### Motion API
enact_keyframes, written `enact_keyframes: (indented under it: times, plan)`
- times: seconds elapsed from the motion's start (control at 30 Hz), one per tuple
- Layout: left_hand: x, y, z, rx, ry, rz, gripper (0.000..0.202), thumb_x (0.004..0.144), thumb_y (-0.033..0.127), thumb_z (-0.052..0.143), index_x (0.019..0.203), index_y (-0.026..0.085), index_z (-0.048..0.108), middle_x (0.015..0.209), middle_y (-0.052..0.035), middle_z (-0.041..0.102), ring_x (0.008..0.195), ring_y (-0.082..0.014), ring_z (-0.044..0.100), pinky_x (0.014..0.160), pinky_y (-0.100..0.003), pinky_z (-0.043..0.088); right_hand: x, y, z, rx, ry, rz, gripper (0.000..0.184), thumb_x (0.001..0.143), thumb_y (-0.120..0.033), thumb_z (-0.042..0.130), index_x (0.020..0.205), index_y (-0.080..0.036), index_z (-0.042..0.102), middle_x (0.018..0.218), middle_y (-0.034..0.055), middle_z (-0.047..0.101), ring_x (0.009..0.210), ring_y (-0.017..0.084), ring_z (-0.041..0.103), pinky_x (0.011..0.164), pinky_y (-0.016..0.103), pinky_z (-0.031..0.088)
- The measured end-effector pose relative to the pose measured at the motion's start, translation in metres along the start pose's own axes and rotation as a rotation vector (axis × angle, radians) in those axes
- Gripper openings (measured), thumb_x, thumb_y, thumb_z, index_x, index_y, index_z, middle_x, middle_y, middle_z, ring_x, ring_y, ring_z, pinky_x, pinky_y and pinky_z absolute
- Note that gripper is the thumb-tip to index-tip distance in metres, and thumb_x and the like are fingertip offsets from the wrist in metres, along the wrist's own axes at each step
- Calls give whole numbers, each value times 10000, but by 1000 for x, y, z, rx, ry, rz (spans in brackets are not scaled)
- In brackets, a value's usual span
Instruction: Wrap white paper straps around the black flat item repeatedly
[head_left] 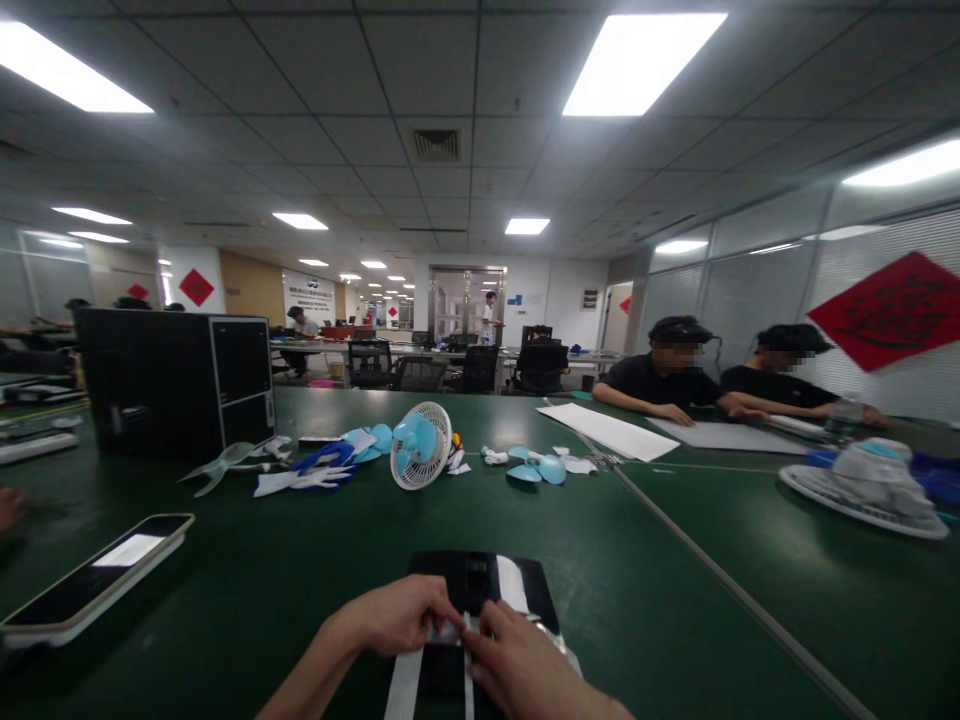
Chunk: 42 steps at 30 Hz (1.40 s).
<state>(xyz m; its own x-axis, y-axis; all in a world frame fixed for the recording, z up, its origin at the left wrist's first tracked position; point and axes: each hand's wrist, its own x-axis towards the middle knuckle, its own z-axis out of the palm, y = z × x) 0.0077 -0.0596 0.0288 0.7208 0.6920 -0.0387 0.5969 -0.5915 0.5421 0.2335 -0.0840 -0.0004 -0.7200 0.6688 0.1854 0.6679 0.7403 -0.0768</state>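
Low in front of me, a flat black object (540, 590) lies on the green table, and I cannot tell its exact kind. A broad white band (512, 583) crosses its right part. Two white straps (406, 686) run from under my fingers towards me, the right one thinner. My left hand (405, 612) is closed, its fingertips pressed together on the straps. My right hand (521, 655) is closed beside it, thumb and fingers pinching the thin strap. The fingertips of both hands nearly meet, and they partly hide what lies between them.
A phone (105, 575) lies at left, near a black computer case (176, 385). Ahead are a small fan (420, 446), blue fan blades (536, 468) and blue-white gloves (311, 470). White sheets (611, 430), a white fan base (874, 485) and two seated people (660, 375) are at right.
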Motion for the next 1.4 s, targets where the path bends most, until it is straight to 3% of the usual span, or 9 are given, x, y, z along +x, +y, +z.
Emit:
enact_keyframes:
  times: [0.17,0.33,0.57,0.7,0.83,0.97,1.4]
  plan:
    - [-1,3,-1,3,8,-15,454,787,94,486,1128,345,649,1016,-3,582,874,-136,551,726,-210,409,-5,6,16,-26,19,-38,237,851,-315,550,1065,-239,618,1024,51,580,930,212,523,785,301,439]
    - [1,0,2,2,17,-9,458,776,89,492,1135,327,650,1031,-4,588,882,-134,546,734,-202,412,-10,12,28,-22,61,-177,275,862,-384,567,1088,-238,622,1056,50,605,963,221,516,814,313,430]
    - [2,-2,3,25,25,-26,469,768,88,484,1141,319,651,1009,-13,594,860,-131,549,719,-201,412,-14,17,36,-92,102,-332,322,968,-381,380,1193,-233,557,1092,52,645,955,211,541,778,311,418]
    - [1,-1,2,30,30,-16,456,777,95,479,1137,316,653,1008,-11,597,860,-128,549,713,-197,410,-15,17,35,-99,56,-368,325,984,-357,341,1209,-247,547,1151,34,651,986,210,553,772,310,415]
    - [3,-4,4,41,37,3,476,773,80,466,1133,331,653,981,-6,593,829,-123,544,687,-193,399,-12,13,23,6,8,-306,336,946,-403,434,1196,-227,574,1200,52,640,1085,235,539,867,331,414]
    - [4,-9,6,33,35,10,474,759,90,494,1138,331,646,969,-1,592,810,-121,541,676,-193,396,-8,7,8,140,-50,-191,473,870,-443,548,1278,-205,524,1298,84,571,1169,255,497,999,356,368]
    - [9,-2,8,-64,77,-97,264,705,184,586,952,219,673,836,22,622,718,-104,522,618,-176,382,-7,-3,-5,181,-58,-50,493,843,-378,557,1312,-240,498,1337,76,522,1167,261,448,1004,375,363]
